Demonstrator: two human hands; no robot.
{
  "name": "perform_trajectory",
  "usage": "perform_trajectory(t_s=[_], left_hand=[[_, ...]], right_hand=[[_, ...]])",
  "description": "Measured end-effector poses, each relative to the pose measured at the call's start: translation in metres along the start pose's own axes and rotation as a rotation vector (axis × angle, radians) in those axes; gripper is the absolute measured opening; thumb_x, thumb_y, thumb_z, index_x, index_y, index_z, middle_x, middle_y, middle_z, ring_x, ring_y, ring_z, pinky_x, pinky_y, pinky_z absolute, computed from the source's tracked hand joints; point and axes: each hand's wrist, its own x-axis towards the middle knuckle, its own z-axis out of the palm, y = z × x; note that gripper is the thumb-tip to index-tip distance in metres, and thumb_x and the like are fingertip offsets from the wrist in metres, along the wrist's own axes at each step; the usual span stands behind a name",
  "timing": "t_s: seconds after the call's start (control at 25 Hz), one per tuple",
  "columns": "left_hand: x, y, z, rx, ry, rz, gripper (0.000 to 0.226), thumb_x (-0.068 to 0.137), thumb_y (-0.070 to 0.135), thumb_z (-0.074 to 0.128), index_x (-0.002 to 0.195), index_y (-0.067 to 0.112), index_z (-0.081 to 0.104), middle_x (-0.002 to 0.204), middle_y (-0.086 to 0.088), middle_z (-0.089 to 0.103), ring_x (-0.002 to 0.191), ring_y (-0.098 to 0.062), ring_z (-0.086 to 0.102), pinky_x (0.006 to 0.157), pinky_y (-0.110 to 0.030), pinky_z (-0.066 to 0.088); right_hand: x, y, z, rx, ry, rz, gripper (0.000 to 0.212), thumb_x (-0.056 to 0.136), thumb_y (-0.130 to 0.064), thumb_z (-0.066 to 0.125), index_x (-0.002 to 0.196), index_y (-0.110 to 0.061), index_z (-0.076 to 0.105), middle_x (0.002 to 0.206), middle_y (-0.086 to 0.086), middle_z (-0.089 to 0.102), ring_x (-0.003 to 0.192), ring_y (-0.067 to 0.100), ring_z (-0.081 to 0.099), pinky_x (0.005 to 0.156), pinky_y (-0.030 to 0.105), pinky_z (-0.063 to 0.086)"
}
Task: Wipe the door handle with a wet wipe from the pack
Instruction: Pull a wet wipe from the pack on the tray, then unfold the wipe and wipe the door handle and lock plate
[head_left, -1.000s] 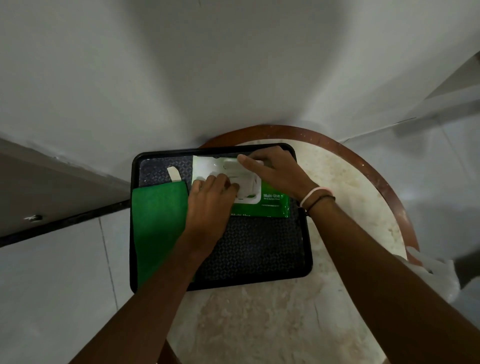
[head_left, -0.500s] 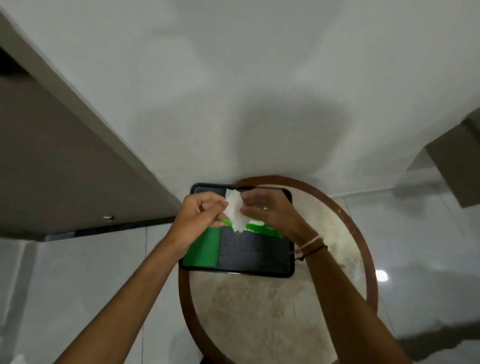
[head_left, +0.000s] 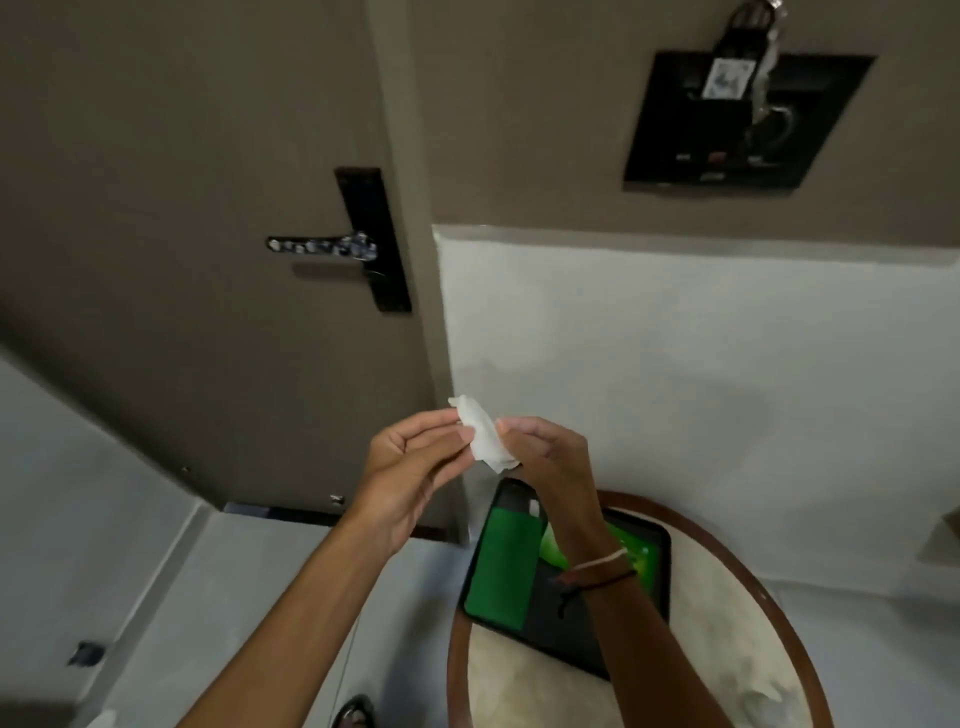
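A white wet wipe (head_left: 483, 435) is pinched between my left hand (head_left: 410, 470) and my right hand (head_left: 550, 457), held up in front of the wall above the tray. The green wipe pack (head_left: 631, 551) lies on the black tray (head_left: 660, 587), mostly hidden behind my right forearm. The door handle (head_left: 322, 245), a shiny lever on a black plate, sits on the brown door up and to the left of my hands, well apart from the wipe.
A folded green cloth (head_left: 501, 566) lies on the tray's left side. The tray rests on a round marble table (head_left: 727, 649) with a wooden rim. A black wall panel (head_left: 737, 119) with hanging items is at upper right. White crumpled material (head_left: 763, 686) lies on the table.
The wipe came out of the pack and both hands lifted it clear of the tray. My view swung up from the table to the door and handle.
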Motion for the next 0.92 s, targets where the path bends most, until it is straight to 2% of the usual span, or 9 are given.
perform_trajectory(t_s=[0.08, 0.16, 0.2, 0.32, 0.44, 0.52, 0.68, 0.8, 0.92], left_hand=[[0.009, 0.021, -0.018, 0.004, -0.016, 0.049, 0.019, 0.088, -0.008, 0.075, 0.103, 0.002, 0.078, 0.094, -0.016, 0.083, 0.084, -0.021, 0.082, 0.068, -0.022, 0.065], [0.021, 0.046, -0.047, 0.046, -0.076, 0.085, 0.018, 0.090, -0.006, 0.075, 0.106, 0.001, 0.077, 0.100, -0.018, 0.083, 0.089, -0.023, 0.081, 0.069, -0.022, 0.066], [0.031, 0.059, -0.065, 0.072, -0.112, 0.088, 0.017, 0.091, -0.004, 0.074, 0.107, 0.002, 0.078, 0.102, -0.017, 0.082, 0.091, -0.024, 0.081, 0.070, -0.023, 0.066], [0.062, 0.099, -0.121, 0.126, -0.131, 0.053, 0.016, 0.092, -0.003, 0.074, 0.104, 0.007, 0.079, 0.103, -0.012, 0.082, 0.094, -0.024, 0.081, 0.071, -0.026, 0.067], [0.079, 0.128, -0.158, 0.089, -0.144, -0.038, 0.016, 0.093, -0.006, 0.072, 0.105, 0.003, 0.076, 0.107, -0.014, 0.082, 0.095, -0.026, 0.081, 0.072, -0.027, 0.067], [0.085, 0.142, -0.175, 0.084, -0.195, -0.078, 0.017, 0.095, -0.008, 0.067, 0.106, 0.002, 0.074, 0.107, -0.017, 0.081, 0.091, -0.023, 0.081, 0.070, -0.026, 0.067], [0.101, 0.165, -0.186, 0.046, -0.252, -0.117, 0.016, 0.104, 0.000, 0.057, 0.113, 0.004, 0.070, 0.098, -0.010, 0.084, 0.090, -0.021, 0.082, 0.070, -0.026, 0.067], [0.108, 0.177, -0.186, 0.009, -0.306, -0.116, 0.019, 0.106, 0.017, 0.060, 0.119, 0.007, 0.072, 0.110, -0.012, 0.082, 0.103, -0.026, 0.080, 0.083, -0.033, 0.068], [0.112, 0.181, -0.182, 0.072, -0.282, -0.013, 0.017, 0.103, 0.005, 0.064, 0.117, 0.004, 0.073, 0.108, -0.015, 0.082, 0.099, -0.026, 0.080, 0.077, -0.031, 0.068]], right_hand=[[0.006, -0.010, 0.031, -0.076, -0.085, 0.025, 0.028, 0.098, -0.021, 0.066, 0.090, 0.002, 0.078, 0.090, 0.025, 0.075, 0.085, 0.027, 0.069, 0.077, 0.044, 0.064], [0.016, -0.012, 0.069, -0.174, -0.115, -0.010, 0.034, 0.099, -0.024, 0.063, 0.095, 0.007, 0.077, 0.099, 0.031, 0.074, 0.089, 0.031, 0.070, 0.085, 0.050, 0.062], [0.021, -0.011, 0.087, -0.168, -0.095, -0.011, 0.034, 0.100, -0.024, 0.062, 0.100, 0.007, 0.076, 0.101, 0.028, 0.074, 0.093, 0.034, 0.071, 0.085, 0.048, 0.062], [0.035, -0.012, 0.138, 0.224, -0.050, 0.118, 0.034, 0.104, -0.028, 0.057, 0.121, -0.002, 0.072, 0.113, 0.012, 0.080, 0.105, 0.026, 0.077, 0.080, 0.031, 0.064], [0.047, -0.019, 0.182, 0.660, -0.025, 0.305, 0.037, 0.102, -0.024, 0.058, 0.131, -0.002, 0.065, 0.120, 0.016, 0.078, 0.108, 0.026, 0.077, 0.080, 0.037, 0.065], [0.051, -0.021, 0.211, 0.712, 0.003, 0.328, 0.036, 0.100, -0.023, 0.060, 0.129, -0.003, 0.065, 0.121, 0.018, 0.077, 0.109, 0.030, 0.076, 0.080, 0.040, 0.065], [0.054, -0.031, 0.238, 0.380, 0.056, 0.097, 0.029, 0.098, -0.023, 0.066, 0.120, -0.008, 0.075, 0.116, 0.015, 0.079, 0.109, 0.028, 0.076, 0.081, 0.033, 0.065], [0.053, -0.043, 0.244, 0.092, 0.116, -0.106, 0.026, 0.089, -0.028, 0.076, 0.110, -0.013, 0.079, 0.106, 0.008, 0.082, 0.103, 0.024, 0.078, 0.075, 0.030, 0.065], [0.051, -0.057, 0.248, 0.020, 0.160, -0.104, 0.034, 0.084, -0.050, 0.078, 0.100, -0.019, 0.082, 0.098, -0.001, 0.083, 0.096, 0.014, 0.078, 0.071, 0.025, 0.064]])
